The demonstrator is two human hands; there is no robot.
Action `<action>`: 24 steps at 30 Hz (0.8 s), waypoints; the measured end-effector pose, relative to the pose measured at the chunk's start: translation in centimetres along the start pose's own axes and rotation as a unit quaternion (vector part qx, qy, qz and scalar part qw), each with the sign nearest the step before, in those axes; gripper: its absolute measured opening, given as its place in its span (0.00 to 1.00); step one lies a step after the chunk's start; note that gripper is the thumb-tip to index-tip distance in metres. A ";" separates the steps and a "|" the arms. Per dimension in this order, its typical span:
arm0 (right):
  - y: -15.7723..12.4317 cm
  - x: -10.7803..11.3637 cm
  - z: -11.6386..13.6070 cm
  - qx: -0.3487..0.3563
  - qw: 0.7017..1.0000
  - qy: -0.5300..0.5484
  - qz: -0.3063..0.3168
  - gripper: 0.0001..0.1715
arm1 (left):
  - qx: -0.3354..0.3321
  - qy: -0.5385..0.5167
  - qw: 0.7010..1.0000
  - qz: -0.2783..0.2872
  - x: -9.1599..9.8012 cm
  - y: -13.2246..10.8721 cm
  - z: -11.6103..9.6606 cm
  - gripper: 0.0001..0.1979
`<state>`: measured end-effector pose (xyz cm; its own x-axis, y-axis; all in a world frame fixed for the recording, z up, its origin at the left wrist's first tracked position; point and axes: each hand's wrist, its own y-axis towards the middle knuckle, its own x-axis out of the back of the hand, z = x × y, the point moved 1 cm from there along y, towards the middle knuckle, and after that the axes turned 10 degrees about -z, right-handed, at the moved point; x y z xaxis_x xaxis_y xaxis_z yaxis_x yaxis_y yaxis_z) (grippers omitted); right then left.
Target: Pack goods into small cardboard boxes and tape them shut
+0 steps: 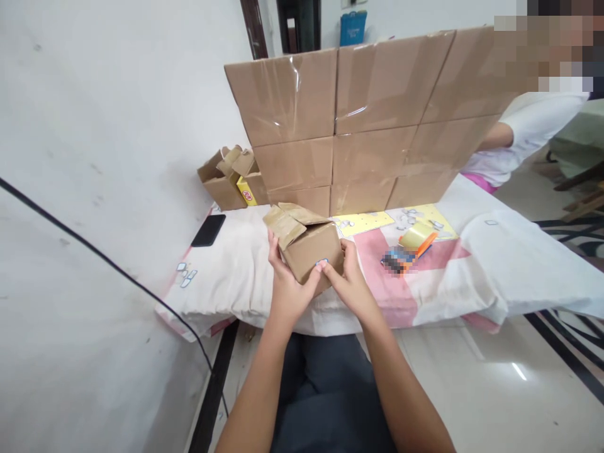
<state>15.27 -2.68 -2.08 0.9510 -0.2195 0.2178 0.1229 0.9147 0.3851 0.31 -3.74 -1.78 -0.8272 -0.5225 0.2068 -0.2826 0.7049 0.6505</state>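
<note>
A small cardboard box point(311, 247) with raised flaps is held between both hands above the near edge of the cloth-covered table. My left hand point(291, 277) grips its left side, the fingers running up beside the flaps. My right hand point(348, 275) holds the right side. Both thumbs meet on the box's near face, at a small blue patch whose kind I cannot make out. To the right lies an orange tape dispenser point(429, 243) with a wide roll of tape point(415, 234) on it.
Behind the box rises a wall of stacked, taped cardboard boxes point(372, 119). Open cartons point(224, 179) stand at the back left, and a black phone point(208, 230) lies near the white wall. A person in a white sleeve point(538, 123) is at the right. A black cable point(108, 267) crosses the left side.
</note>
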 end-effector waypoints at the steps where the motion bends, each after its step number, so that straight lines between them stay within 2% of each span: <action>1: -0.2 0.0 -0.2 -0.002 1.000 0.006 -0.002 0.28 | -0.002 -0.001 1.000 0.004 0.0 -0.2 0.0 0.52; 7: -1.2 0.0 -1.3 -0.011 0.999 0.030 -0.009 0.30 | -0.030 -0.006 0.999 0.029 0.5 -1.2 0.5 0.49; 13: -2.1 -0.5 -1.4 -0.022 1.000 0.017 -0.006 0.31 | -0.059 -0.013 0.995 0.079 1.6 -1.4 1.1 0.53; 18: -2.5 -0.5 -1.8 -0.021 0.999 0.037 0.001 0.32 | -0.076 -0.016 0.994 0.076 1.6 -1.9 1.5 0.53; 24: -3.1 0.3 -3.5 -0.022 0.998 0.044 0.035 0.33 | -0.085 -0.016 0.993 0.077 1.3 -3.1 2.2 0.52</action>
<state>16.14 -4.38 -6.35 0.9786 -0.1250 0.1636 0.0647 0.9411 0.3320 -0.97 -5.60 -5.11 -0.8699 -0.3969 0.2928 -0.0668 0.6830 0.7274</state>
